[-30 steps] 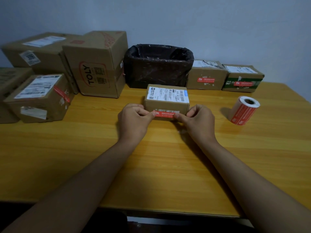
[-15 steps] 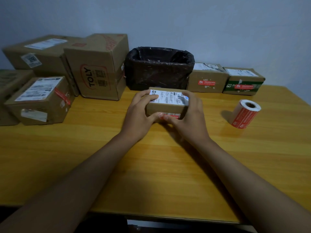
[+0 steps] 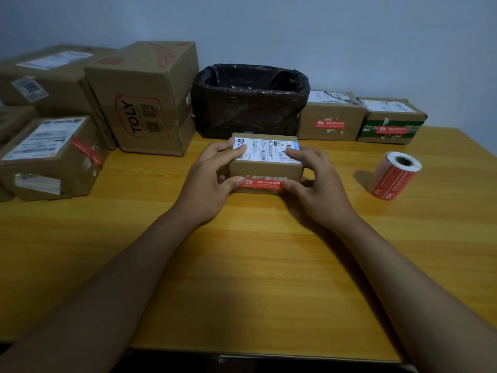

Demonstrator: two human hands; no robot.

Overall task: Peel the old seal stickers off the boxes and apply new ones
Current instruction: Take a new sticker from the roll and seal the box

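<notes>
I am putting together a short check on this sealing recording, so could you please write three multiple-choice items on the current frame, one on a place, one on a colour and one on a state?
1. Where does the sticker roll lie?
A. On the table, to the right of the held box
B. Inside the black-lined bin
C. On top of the TOLY box

2. What colour is the seal sticker on the front of the small box?
A. Blue
B. Red
C. Yellow

3. What are the hands doing?
A. Both rest flat on the table
B. Only the left hand touches the box
C. Both hold the small box

Answers: 1 A, the roll sits on the wooden table right of the box. 2 B, the strip is red with white print. 3 C, the left hand and right hand each have fingers on the top label and a thumb on the front.
</notes>
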